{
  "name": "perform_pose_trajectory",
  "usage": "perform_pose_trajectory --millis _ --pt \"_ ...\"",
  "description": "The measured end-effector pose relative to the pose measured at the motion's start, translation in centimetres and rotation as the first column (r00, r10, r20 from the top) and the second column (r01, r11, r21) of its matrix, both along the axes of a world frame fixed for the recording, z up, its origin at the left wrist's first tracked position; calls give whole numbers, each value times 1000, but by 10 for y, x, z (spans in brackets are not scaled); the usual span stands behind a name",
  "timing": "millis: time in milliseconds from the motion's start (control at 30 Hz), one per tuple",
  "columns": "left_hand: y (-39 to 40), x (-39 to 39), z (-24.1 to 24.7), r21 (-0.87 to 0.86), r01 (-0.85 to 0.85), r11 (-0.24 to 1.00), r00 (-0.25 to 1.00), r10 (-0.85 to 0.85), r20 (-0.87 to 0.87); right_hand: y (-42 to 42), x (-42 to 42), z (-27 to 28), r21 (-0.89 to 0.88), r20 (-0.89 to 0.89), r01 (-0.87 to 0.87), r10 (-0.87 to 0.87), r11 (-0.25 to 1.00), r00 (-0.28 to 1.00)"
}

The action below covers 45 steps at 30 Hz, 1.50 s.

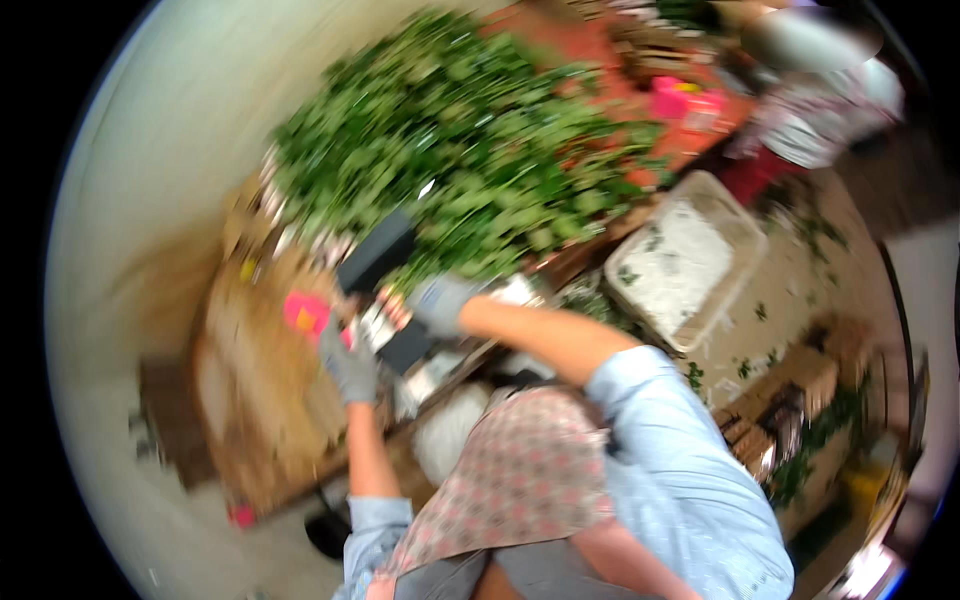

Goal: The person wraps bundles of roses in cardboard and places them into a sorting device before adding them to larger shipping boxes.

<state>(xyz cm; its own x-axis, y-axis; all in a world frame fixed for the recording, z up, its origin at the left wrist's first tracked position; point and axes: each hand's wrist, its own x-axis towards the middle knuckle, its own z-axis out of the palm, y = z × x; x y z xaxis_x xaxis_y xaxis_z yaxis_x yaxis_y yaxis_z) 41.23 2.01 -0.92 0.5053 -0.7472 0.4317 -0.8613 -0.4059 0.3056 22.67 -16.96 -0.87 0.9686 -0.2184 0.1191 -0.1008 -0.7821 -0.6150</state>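
My left hand point(349, 364), in a grey glove, is at a bright pink object point(306, 315) with a yellow centre, over the wooden tabletop. Blur hides whether the fingers grip it. My right hand point(442, 304), gloved the same way, is beside several pink and white stem ends point(394, 306) at the near edge of the leafy pile; its fingertips are hard to make out. Between and beyond the hands is a dark, box-shaped device point(377, 251), with a second dark block point(405, 347) nearer me. A large heap of green leafy stems point(465, 142) lies behind them.
The worn wooden table point(262, 375) extends to the left. At right, a pale plastic tub point(679, 262) stands on the floor among scattered leaves. Cardboard boxes point(806, 367) are at the lower right. Another person point(825, 112) is at the red table's far right, near a pink container point(684, 101).
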Motion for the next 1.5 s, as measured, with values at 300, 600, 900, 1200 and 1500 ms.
perform_pose_trajectory --millis 300,600,900,1200,1500 --pt "144 -92 -30 169 -441 881 781 470 -410 -18 -90 14 740 263 126 -457 660 850" --pt "167 -153 -113 701 315 639 755 278 -593 19 -196 -75 918 -175 341 -565 201 806" --pt "229 -159 -223 643 394 657 490 442 -751 70 -170 -107 895 -288 321 -148 311 946" --pt "199 -187 -186 604 426 674 528 357 -770 123 -249 -230 625 -617 293 228 723 754" --pt "246 -247 -211 478 341 810 453 304 -838 137 -325 -300 297 -845 589 -81 752 529"
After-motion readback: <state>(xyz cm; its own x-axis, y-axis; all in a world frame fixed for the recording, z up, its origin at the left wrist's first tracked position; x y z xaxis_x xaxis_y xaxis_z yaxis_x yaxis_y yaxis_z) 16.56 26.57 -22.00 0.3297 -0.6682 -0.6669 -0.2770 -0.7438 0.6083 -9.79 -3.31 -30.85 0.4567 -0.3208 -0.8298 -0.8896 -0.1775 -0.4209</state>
